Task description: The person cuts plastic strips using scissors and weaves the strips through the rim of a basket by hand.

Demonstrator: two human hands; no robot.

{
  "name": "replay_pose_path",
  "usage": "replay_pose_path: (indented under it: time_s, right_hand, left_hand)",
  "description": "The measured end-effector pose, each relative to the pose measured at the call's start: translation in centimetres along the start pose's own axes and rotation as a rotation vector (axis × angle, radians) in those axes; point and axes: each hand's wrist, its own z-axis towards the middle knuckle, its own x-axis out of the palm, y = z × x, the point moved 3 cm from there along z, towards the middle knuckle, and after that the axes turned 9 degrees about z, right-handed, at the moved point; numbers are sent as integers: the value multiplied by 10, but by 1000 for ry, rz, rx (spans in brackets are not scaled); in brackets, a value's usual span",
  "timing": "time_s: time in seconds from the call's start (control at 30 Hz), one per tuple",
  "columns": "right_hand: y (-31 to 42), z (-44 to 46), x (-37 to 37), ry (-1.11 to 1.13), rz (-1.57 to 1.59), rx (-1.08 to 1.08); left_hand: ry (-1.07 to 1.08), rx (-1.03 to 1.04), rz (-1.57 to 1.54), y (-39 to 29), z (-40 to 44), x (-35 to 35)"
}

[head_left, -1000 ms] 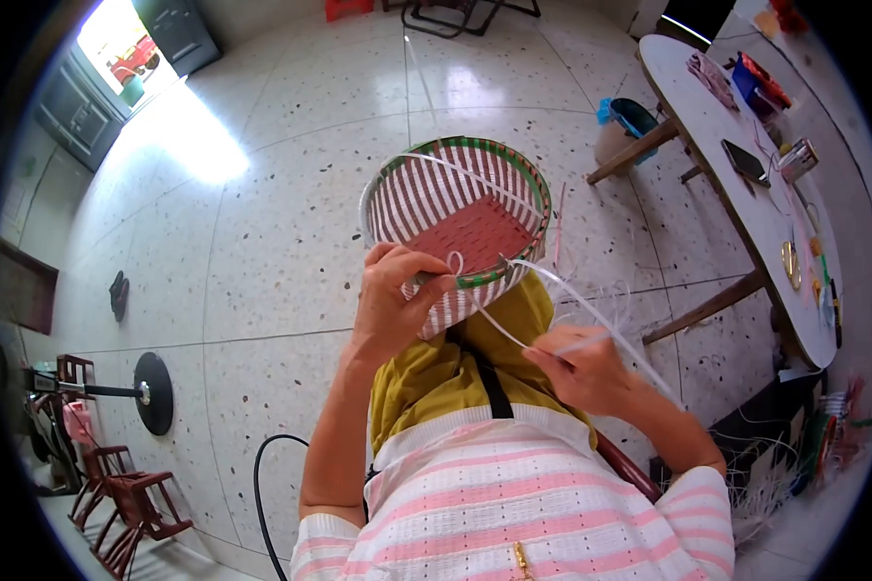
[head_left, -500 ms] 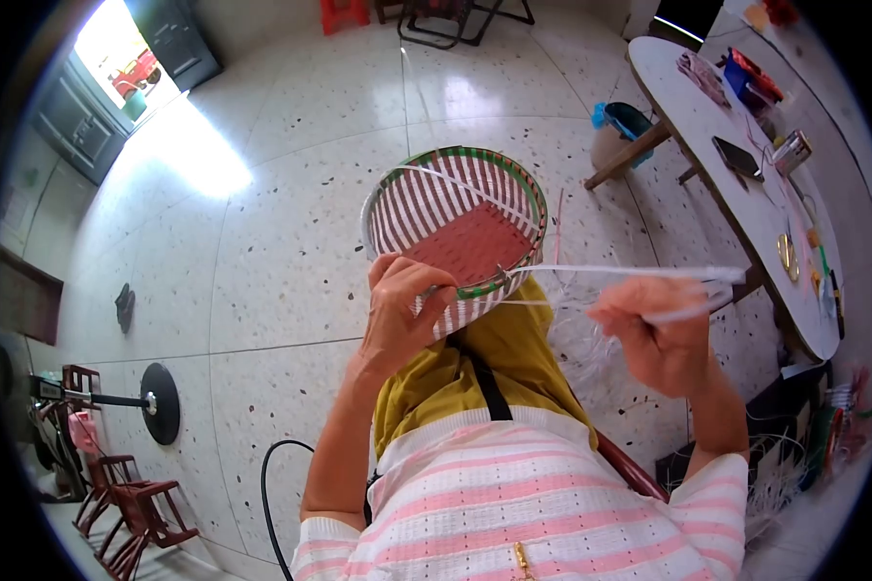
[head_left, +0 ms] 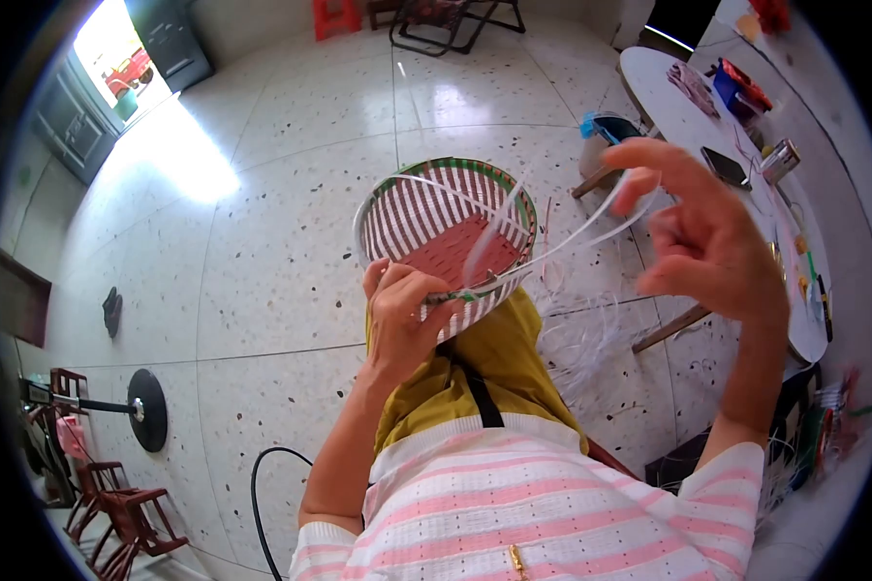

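Observation:
A round woven basket (head_left: 388, 215) with red-brown and white stripes, a red base and a green-wrapped rim rests tilted at my knees. My left hand (head_left: 404, 315) pinches its near rim, thumb outside. Raised to the right of the basket, my right hand (head_left: 693, 232) has its thumb and fingers apart. A white strip (head_left: 591, 235) runs from the near rim in a loop up to the fingers of my right hand, seeming to hang over them. Another pale length lies across the basket's opening, and a blurred piece is above it.
At the right a white table (head_left: 664, 82) holds a phone (head_left: 725, 168), a can (head_left: 780, 161) and a blue container (head_left: 739, 89). A bin (head_left: 601, 145) stands beside it. Loose white strips (head_left: 591, 339) lie on the floor. Small chairs (head_left: 136, 513) are at lower left.
My right hand has moved up and to the right, drawing the white strip out, and its fingers have spread. My left hand stays on the near rim.

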Motion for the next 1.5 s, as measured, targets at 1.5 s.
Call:
replay_pose_path:
  time_s: [1.5]
  right_hand:
    - [-128,63,149,405,642,613]
  left_hand:
    - [-43,-34,100,-30,-51,-1]
